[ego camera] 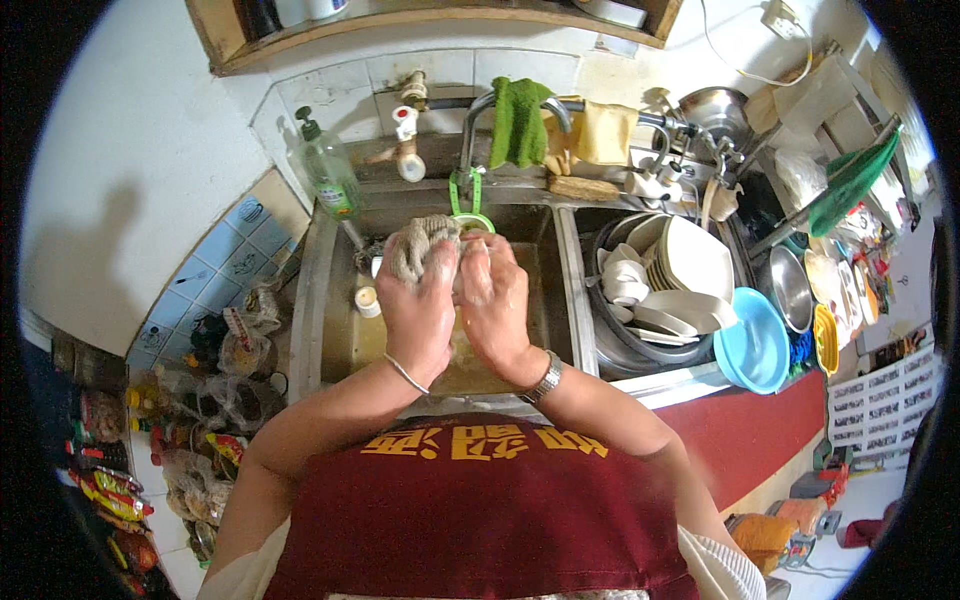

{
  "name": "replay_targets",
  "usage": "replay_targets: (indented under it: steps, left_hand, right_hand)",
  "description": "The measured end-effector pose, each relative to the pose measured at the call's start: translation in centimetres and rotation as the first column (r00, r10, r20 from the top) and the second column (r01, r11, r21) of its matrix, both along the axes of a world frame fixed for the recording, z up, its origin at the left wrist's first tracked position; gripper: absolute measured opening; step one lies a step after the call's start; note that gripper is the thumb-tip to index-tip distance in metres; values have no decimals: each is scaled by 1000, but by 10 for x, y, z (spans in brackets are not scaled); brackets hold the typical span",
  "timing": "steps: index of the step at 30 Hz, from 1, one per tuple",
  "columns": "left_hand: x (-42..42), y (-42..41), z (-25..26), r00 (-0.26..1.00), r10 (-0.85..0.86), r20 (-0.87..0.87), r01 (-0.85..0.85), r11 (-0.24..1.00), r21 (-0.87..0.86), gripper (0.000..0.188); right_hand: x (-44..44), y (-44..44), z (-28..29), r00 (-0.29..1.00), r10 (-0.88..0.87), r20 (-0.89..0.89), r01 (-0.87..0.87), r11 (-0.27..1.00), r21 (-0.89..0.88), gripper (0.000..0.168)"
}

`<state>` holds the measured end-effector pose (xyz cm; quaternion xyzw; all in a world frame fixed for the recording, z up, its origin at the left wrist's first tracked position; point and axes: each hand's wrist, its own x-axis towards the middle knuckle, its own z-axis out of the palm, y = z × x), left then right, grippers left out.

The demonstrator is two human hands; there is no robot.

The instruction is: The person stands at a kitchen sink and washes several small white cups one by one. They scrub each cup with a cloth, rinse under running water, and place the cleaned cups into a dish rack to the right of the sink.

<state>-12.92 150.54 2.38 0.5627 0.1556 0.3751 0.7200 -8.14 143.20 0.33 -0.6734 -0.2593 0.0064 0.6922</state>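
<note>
A wet grey-beige cloth (429, 238) is bunched up over the left sink basin (547, 300). My left hand (418, 311) grips it, with the thumb lying over the folds. Pressed close beside it, my right hand (495, 304) has its fingers curled in on the cloth's right side, which is mostly hidden by the hands. Both hands look wet and sudsy. Below them, cloudy brownish water (352, 345) covers the basin floor. A small whitish cylindrical object (367, 301) is in the basin left of my hands.
A curved metal faucet (469, 120) rises behind the basin, a green cloth (517, 120) over it. Left of it stands a green pump bottle (328, 169). The right basin holds a dark tub (600, 315) of white dishes (694, 262). A blue plastic basin (752, 341) leans at its right.
</note>
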Motion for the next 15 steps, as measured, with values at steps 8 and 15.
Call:
replay_targets:
  steps: [8,15]
  left_hand:
    - [-8,36,-14,937,-247,246,-149,352,924,43]
    - [-15,32,-22,904,-271,330,-141,541,829,38]
  right_hand:
    - [23,-13,8,388,550,-740,-142,829,541,32]
    - [30,-20,15,165,758,-631,-123,651,749,38]
